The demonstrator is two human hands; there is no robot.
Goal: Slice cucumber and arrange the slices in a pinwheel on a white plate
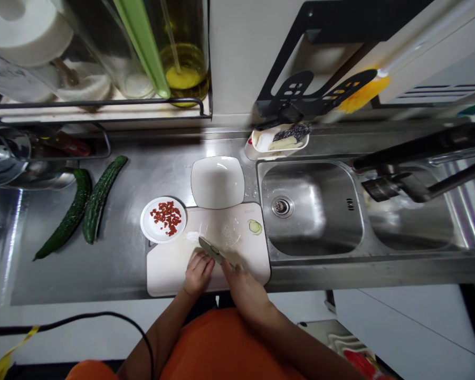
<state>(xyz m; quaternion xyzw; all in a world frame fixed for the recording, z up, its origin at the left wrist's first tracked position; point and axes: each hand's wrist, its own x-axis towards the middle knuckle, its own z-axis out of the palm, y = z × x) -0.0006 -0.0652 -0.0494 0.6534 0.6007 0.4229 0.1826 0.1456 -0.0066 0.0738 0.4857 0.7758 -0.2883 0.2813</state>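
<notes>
My right hand is wrapped round the handle of a kitchen knife, whose blade points up and to the left over the white cutting board. A small green slice clings to the blade. Close beside the blade, my left hand has its fingers curled down on the board; whatever lies under them is hidden. Thin pale-green cucumber slices lie at the board's upper right. A round white plate with small diced red pieces overlaps the board's upper left corner.
A square white plate sits behind the board. Two whole cucumbers lie on the steel counter at left. To the right are a double sink and a black faucet. Jars and an oil bottle stand on a rack above.
</notes>
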